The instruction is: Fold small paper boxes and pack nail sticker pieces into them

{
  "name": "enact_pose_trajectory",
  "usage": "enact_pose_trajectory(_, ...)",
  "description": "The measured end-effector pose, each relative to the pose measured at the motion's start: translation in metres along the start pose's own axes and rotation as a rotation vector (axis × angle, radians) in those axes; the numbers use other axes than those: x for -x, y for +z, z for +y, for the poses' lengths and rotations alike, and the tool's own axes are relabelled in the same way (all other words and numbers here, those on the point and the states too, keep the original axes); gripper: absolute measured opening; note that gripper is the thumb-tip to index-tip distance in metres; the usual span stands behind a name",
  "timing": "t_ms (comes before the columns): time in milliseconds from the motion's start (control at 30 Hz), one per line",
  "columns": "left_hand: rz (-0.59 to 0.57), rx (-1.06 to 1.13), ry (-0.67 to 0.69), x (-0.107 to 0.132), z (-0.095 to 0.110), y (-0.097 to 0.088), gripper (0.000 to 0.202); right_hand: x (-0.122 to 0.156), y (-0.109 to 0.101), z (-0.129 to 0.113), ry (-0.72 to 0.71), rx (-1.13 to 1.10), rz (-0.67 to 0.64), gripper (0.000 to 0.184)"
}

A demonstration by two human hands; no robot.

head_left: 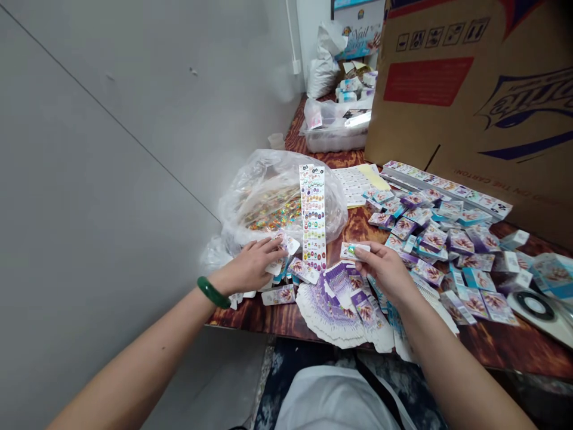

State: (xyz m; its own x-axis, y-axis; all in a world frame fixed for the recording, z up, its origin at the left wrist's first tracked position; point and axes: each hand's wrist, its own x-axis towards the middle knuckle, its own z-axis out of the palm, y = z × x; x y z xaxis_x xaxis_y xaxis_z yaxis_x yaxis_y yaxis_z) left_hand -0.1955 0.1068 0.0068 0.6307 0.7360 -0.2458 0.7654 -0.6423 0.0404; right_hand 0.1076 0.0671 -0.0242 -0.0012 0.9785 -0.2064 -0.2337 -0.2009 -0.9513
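- The left hand, with a green bangle at the wrist, lies open, fingertips resting on loose little cards at the foot of a clear plastic bag.
- The right hand pinches a small pack between thumb and fingers, held just above the surface.
- A long sticker strip leans on the bag, between the two hands.
- Flat purple cartons fan out at the near edge; folded boxes are heaped to the right, below a big cardboard carton.
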Motion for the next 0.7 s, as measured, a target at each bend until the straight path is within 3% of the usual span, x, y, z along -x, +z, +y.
enact_pose_trajectory(167,0.237,0.264,-0.009,-0.011,-0.002,-0.007,0.034,0.000,0.010,-0.002,-0.021,0.039,-0.044,0.035)
enact_pose_trajectory(300,0.427,0.716,-0.186,-0.017,0.010,-0.016,0.031,0.008,0.024,-0.012,-0.085,0.070,-0.078,0.031)
enact_pose_trajectory(433,0.289,1.170,-0.175,-0.018,0.037,-0.031,0.035,0.018,0.042,-0.021,-0.210,0.187,-0.181,0.023)
enact_pose_trajectory(500,0.244,1.324,-0.145,-0.018,0.049,-0.035,0.034,0.020,0.048,-0.021,-0.193,0.252,-0.267,0.020)
enact_pose_trajectory(600,0.325,1.566,-0.180,-0.019,0.062,-0.030,0.040,0.020,0.051,-0.016,-0.066,0.229,-0.320,0.025)
enact_pose_trajectory(700,0.399,1.821,-0.182,-0.023,0.076,-0.011,0.047,0.020,0.051,-0.009,-0.029,0.127,-0.235,0.027)
